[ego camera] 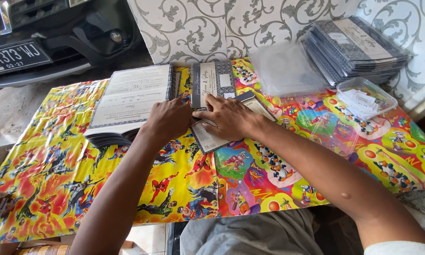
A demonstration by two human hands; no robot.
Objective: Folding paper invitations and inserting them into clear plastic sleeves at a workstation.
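Note:
My left hand [167,119] rests fist-like on the table beside a stack of grey-and-white printed cards [130,99]. My right hand [226,117] presses flat on a folded grey-and-white card [208,140], fingers pointing left, touching the left hand. Another folded card [212,80] lies just behind both hands. The part of the card under my palm is hidden.
A bright cartoon-print sheet [56,174] covers the low table. A pile of clear plastic sleeves [286,71], a stack of wrapped cards [354,47] and a clear box of white slips [366,97] sit at back right. A car bumper [42,38] is at far left; a patterned wall behind.

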